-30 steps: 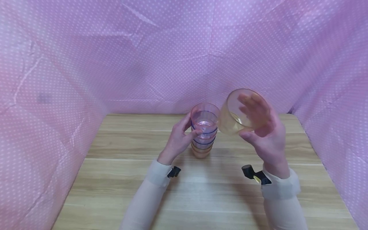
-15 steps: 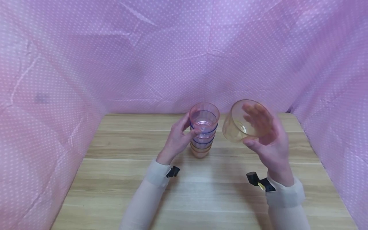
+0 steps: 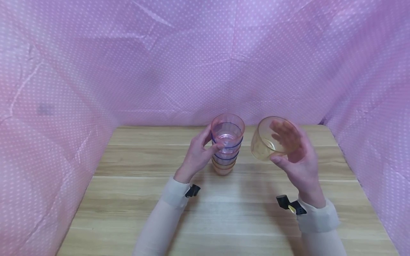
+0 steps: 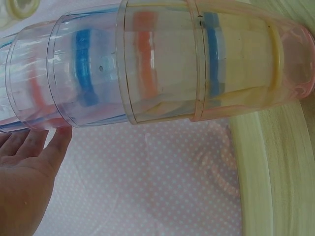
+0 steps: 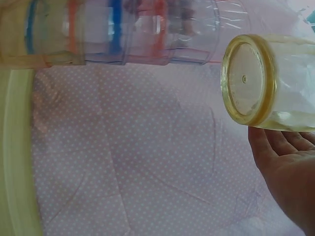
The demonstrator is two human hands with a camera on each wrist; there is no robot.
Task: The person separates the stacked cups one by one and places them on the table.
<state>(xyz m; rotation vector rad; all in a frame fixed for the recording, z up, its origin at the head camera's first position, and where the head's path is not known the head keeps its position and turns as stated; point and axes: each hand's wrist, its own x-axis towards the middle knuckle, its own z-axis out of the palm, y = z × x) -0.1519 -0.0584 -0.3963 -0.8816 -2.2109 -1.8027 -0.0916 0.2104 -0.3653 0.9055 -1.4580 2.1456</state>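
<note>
A person's two hands work on either side of a tall stack of transparent cups that stands upright on a wood-grain surface. The left hand grips the stack near its top, the thumb lying across the front. To the right of the stack, the right hand is wrapped around a yellow cup, holding it above the surface with its mouth up, near the upper cups but apart from them. Red and blue bands show through the stack's walls; its topmost cup is pink, as is its base. Nearer the wearer than the stack, a black device sits at the left cuff and another black device at the right. Behind the stack hangs a pink polka-dot cloth.
</note>
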